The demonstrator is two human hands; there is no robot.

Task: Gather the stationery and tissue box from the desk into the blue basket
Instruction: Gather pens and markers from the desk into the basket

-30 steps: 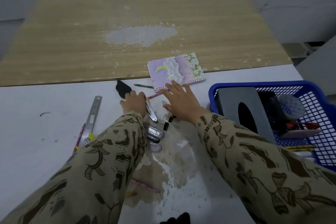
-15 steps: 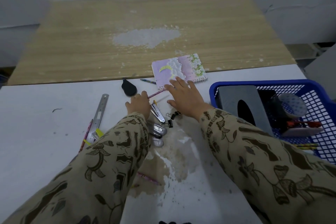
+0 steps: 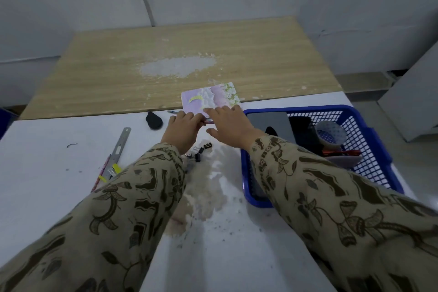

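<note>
Head view: right hand (image 3: 233,125) lays straight, spread fingers on the near edge of the moon-and-cloud notebook (image 3: 211,96), whose print is unreadable. Left hand (image 3: 182,129) curls at a pink pencil (image 3: 209,122); I cannot tell whether it grips. The tissue box (image 3: 267,119) sits in the blue basket (image 3: 296,108).

Dim, even, cool indoor light; soft shadows, slight motion blur, wide-angle bowing at edges.

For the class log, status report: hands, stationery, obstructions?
Right hand flat on notebook edge. Left hand at pink pencil, grip unclear. Tissue box in blue basket. Binder clips, ruler on desk. Path clear.
</note>
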